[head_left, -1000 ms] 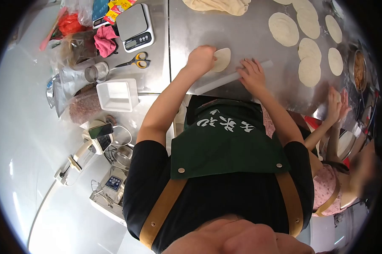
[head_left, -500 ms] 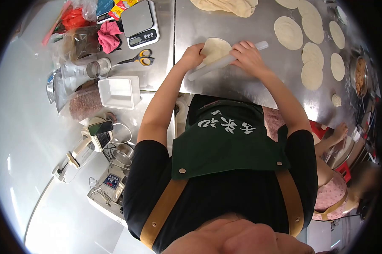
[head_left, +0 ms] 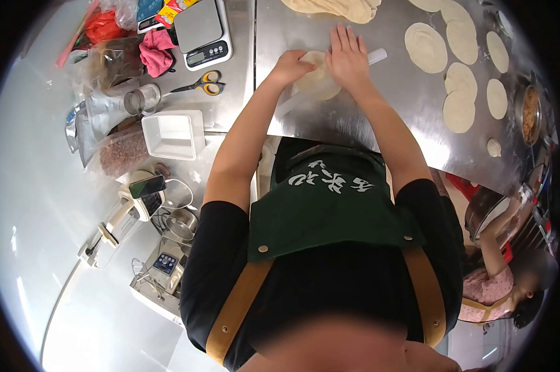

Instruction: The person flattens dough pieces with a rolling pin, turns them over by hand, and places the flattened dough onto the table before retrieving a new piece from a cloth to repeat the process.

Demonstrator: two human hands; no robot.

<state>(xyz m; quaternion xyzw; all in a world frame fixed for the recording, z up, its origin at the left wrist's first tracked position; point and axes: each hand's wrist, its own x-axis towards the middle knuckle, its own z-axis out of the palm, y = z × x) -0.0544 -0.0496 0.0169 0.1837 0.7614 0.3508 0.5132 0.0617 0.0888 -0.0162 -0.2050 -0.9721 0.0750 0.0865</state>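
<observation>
A pale round of dough (head_left: 320, 87) lies on the steel table in front of me. My left hand (head_left: 293, 67) is at its left edge, fingers curled with the dough's rim pinched in them. Across the dough slants a translucent white rolling pin (head_left: 376, 56), its lower left part smeared by motion. My right hand (head_left: 348, 59) rests on the pin with the palm down, its fingers stretched out flat past it. Part of the dough is hidden under that hand and the pin.
Flattened dough rounds (head_left: 425, 48) lie at the right, near a small dough lump (head_left: 493, 147) and a bowl of filling (head_left: 530, 115). A larger dough sheet (head_left: 335, 7) is at the far edge. Scissors (head_left: 207, 84), a scale (head_left: 199, 31) and a white tub (head_left: 173, 135) stand left. Another person (head_left: 487, 291) is at lower right.
My right hand has gone from gripping the rolling pin to lying flat on it, fingers stretched forward. The pin has shifted slightly. The other person's arm and a metal bowl have moved.
</observation>
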